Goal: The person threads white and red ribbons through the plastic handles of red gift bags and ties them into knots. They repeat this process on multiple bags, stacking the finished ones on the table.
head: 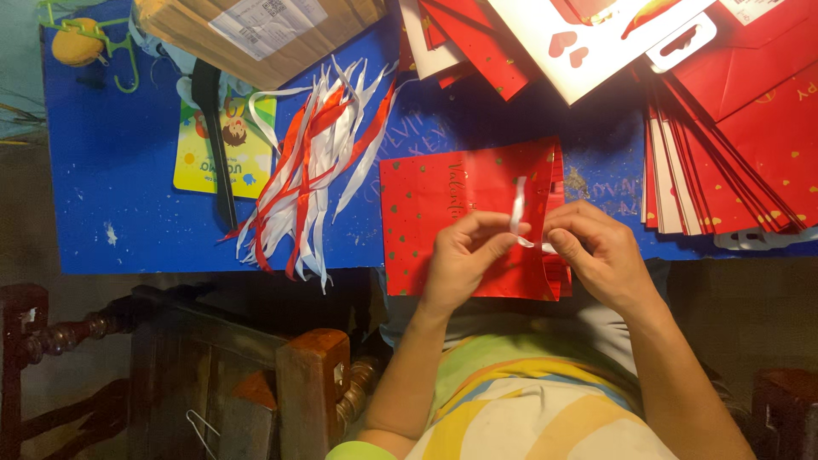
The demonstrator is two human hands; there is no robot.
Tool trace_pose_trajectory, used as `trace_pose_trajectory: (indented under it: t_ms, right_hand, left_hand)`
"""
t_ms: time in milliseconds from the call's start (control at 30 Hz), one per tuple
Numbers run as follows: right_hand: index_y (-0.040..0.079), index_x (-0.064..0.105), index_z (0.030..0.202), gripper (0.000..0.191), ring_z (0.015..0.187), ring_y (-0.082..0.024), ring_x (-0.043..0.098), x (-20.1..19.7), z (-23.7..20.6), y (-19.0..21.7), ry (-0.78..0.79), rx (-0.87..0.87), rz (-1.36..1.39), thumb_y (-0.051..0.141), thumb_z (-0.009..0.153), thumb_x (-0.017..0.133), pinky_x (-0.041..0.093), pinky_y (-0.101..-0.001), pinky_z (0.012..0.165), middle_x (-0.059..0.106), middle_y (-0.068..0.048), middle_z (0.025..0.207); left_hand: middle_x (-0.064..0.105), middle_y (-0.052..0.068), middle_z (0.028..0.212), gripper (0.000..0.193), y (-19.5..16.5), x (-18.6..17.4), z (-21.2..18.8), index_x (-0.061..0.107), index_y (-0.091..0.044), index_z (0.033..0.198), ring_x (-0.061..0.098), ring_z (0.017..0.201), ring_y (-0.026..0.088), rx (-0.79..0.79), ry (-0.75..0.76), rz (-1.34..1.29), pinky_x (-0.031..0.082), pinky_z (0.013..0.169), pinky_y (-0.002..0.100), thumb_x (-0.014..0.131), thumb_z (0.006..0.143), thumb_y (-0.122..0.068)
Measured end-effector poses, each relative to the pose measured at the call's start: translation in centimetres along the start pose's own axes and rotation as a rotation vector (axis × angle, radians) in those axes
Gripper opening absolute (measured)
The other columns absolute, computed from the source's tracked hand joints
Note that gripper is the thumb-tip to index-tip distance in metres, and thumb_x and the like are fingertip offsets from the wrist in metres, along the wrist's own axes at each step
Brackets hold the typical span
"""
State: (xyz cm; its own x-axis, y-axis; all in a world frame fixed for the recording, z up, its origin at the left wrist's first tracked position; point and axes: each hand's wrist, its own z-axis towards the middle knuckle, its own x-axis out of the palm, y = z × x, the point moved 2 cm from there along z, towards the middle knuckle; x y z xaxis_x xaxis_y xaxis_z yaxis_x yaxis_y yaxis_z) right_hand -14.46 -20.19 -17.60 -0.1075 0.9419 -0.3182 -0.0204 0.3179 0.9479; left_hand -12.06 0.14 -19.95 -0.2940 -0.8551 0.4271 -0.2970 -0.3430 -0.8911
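Two hands are in view, the left hand [464, 255] and the right hand [596, 251], and between them they pinch one white ribbon [518, 209]. One red paper bag [426, 213] lies flat under them on one blue worktop [111, 170]. One loose heap of red and white ribbon strips [311, 170] lies beside it; the strips overlap too much to count. One fanned stack of red bags [724, 170] lies at the right, its number hidden by overlap. There are also one white bag with red hearts [588, 43], one cardboard box [213, 34], one yellow picture card [196, 158], one yellow ball [77, 47] and one wooden chair [298, 383].
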Motion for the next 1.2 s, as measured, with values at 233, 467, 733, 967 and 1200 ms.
trace_pose_trajectory:
  t_ms: [233, 467, 733, 967, 1200]
  right_hand:
    - [0.002, 0.074, 0.104, 0.019, 0.085, -0.012, 0.064, 0.1, 0.0, 0.5, 0.004, 0.071, -0.015, 0.016, 0.092, 0.069, 0.05, -0.0264, 0.074, 0.069, -0.004, 0.102]
    - [0.0, 0.069, 0.099, 0.018, 0.088, -0.015, 0.063, 0.2, 0.1, 0.6, 0.008, 0.033, -0.099, 0.013, 0.087, 0.072, 0.049, -0.0279, 0.077, 0.067, -0.006, 0.102]
    - [0.001, 0.07, 0.101, 0.017, 0.087, -0.014, 0.062, 0.2, 0.0, 0.2, 0.018, 0.074, -0.058, 0.012, 0.089, 0.069, 0.049, -0.0282, 0.076, 0.068, -0.005, 0.102]
    - [0.001, 0.07, 0.104, 0.015, 0.082, -0.012, 0.061, 0.3, 0.1, 0.1, 0.022, 0.116, 0.061, 0.011, 0.095, 0.064, 0.05, -0.0255, 0.072, 0.066, -0.004, 0.103]
    - [-0.003, 0.068, 0.1, 0.014, 0.083, -0.011, 0.061, 0.2, 0.0, -0.4, 0.018, 0.065, 0.024, 0.01, 0.096, 0.065, 0.05, -0.0259, 0.072, 0.065, -0.005, 0.101]
  left_hand:
    - [0.075, 0.008, 0.106, 0.013, -0.2, 0.5, -0.2, 0.072, 0.003, 0.11, 0.069, 0.1, 0.011, -0.024, 0.025, 0.145, 0.056, 0.092, 0.026, 0.071, 0.1, -0.005]
    - [0.076, 0.009, 0.105, 0.012, -0.5, -0.3, 0.2, 0.057, -0.007, 0.098, 0.073, 0.103, 0.017, 0.114, 0.061, -0.115, 0.057, 0.102, 0.035, 0.065, 0.103, -0.015]
    - [0.069, 0.004, 0.09, 0.016, 0.1, -0.8, 0.1, 0.059, -0.008, 0.102, 0.062, 0.083, 0.012, 0.141, -0.039, -0.2, 0.051, 0.081, 0.031, 0.072, 0.106, -0.018]
    - [0.069, 0.006, 0.107, 0.05, -4.1, 1.7, -0.5, 0.063, -0.003, 0.124, 0.064, 0.1, 0.018, 0.331, 0.117, 0.723, 0.054, 0.088, 0.033, 0.085, 0.083, -0.02]
    - [0.073, 0.005, 0.091, 0.013, -4.1, 2.2, 0.0, 0.078, -0.008, 0.097, 0.066, 0.087, 0.018, 0.236, 0.02, 0.789, 0.054, 0.08, 0.032, 0.084, 0.087, -0.013]
